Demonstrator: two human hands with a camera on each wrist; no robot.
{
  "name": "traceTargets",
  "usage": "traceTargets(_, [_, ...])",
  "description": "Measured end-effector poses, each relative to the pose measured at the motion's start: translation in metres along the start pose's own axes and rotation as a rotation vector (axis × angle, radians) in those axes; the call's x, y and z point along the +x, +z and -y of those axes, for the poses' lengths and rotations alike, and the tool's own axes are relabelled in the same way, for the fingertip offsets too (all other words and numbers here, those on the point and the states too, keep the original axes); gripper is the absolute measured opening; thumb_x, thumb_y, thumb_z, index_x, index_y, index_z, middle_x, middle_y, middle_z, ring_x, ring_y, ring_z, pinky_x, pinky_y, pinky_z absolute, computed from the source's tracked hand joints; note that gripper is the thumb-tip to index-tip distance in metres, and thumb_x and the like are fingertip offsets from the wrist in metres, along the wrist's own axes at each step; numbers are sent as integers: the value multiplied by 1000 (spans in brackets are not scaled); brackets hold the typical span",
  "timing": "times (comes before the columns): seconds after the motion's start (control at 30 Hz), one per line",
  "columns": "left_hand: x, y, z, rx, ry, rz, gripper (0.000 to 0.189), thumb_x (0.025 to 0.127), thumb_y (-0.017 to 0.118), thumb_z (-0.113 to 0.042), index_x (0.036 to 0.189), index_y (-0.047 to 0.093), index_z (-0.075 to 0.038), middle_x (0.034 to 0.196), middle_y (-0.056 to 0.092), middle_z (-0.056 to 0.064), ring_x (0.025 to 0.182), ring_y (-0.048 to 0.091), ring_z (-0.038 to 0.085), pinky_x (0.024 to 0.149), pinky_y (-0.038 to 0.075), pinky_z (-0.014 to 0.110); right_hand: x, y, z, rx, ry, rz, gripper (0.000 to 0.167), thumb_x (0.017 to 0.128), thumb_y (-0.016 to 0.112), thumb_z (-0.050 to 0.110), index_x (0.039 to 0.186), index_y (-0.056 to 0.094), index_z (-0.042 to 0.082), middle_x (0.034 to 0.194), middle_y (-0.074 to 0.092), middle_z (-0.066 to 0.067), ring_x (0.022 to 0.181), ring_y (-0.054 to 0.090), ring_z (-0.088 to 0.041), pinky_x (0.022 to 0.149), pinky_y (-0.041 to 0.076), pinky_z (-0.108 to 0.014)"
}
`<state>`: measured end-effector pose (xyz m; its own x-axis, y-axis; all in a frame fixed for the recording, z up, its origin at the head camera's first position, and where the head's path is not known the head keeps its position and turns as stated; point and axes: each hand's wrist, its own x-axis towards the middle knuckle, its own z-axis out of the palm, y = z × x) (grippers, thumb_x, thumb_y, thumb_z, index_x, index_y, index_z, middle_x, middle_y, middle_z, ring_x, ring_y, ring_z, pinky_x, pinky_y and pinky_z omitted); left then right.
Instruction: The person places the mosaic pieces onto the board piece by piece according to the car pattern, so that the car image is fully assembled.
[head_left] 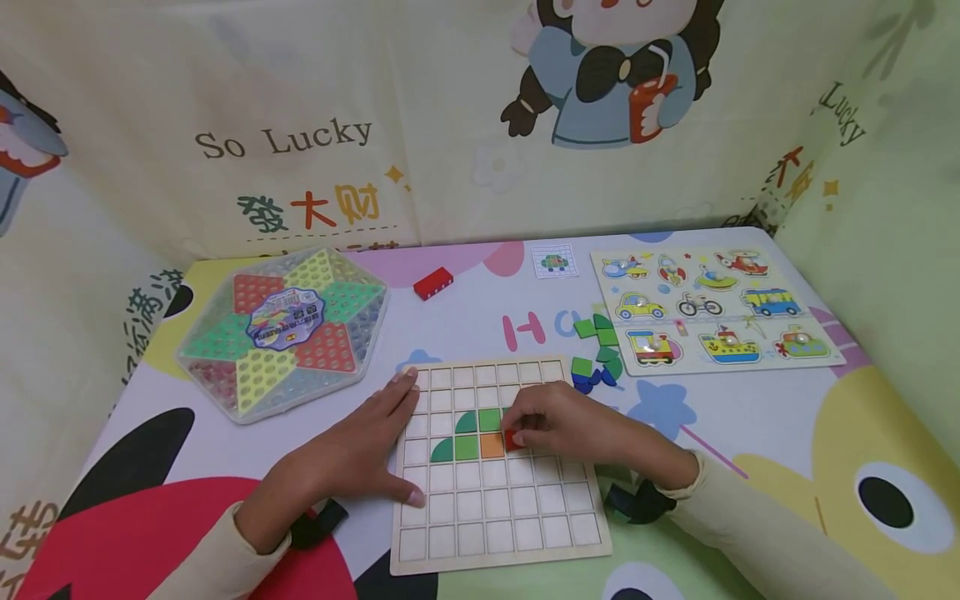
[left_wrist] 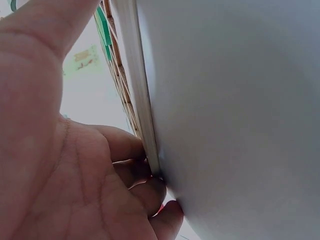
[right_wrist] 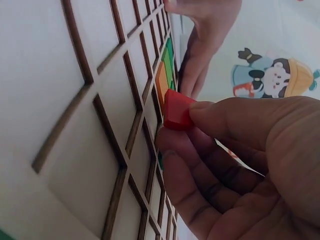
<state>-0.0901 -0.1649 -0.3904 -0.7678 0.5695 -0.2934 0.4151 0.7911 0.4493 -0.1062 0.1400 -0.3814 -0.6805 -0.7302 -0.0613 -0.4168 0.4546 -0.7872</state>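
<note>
Cream long sleeves (head_left: pixel 765 525) come closest to me, reaching in over a square, pale wooden board (head_left: pixel 517 533) gridded into cells. On the right hand (head_left: pixel 570 423) the grip is clamped: thumb and fingertips pinch a small, flat red piece (right_wrist: pixel 177 111). It is at the board, just right of a flat orange square (head_left: pixel 492 446), though I can't tell whether it touches its cell. On the left hand (head_left: pixel 337 450) the grip is apart, thumb and fingers spread along the board's left edge, seemingly to steady it.

To my eye, the step in hand is setting that red piece into the grid. What it calls for next, I'd say, is squaring it to the cell, lowering it flat and letting go; a slight twist could leave it riding on the grid.

The red piece looks smooth and thick-edged, with one pointed corner showing; the thumb hides part of its outline. Two light green squares (head_left: pixel 466 447) and two darker green quarter-circles (head_left: pixel 466 422) lie in nearby cells. Loose green and blue pieces (head_left: pixel 582 367) lie on the bench (head_left: pixel 465 317) near the board's upper right corner.
</note>
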Motion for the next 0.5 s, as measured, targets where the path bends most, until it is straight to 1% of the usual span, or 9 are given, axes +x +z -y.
traceTargets(0.1, [0,0,0,-7,5,-3,129,61,80,-67,154,20,-2,163,4,8,147,3,30,113,21,52,0,1,2,-15,18,16,16,89,70,4,103,74,12,96,66,11,88,58,-9,74,53,-24])
traceTargets(0.2, [-1,0,-1,-6,7,-5,128,61,80,-67,154,20,-2,163,5,8,147,3,31,113,21,52,0,3,3,-57,29,14,15,89,72,6,102,74,14,94,65,13,87,57,-8,74,52,-23])
traceTargets(0.3, [-1,-1,-1,-1,3,0,128,62,80,-67,154,20,-2,163,4,7,147,2,29,114,21,51,1,5,5,-115,31,3,15,88,73,7,101,75,14,93,64,13,86,57,-7,76,51,-22])
traceTargets(0.5, [-1,-1,0,-14,17,0,128,63,78,-68,154,19,-1,163,4,8,147,2,31,114,19,53,2,10,8,-203,24,-33,14,85,75,6,97,75,13,91,62,11,83,55,-5,75,51,-22])
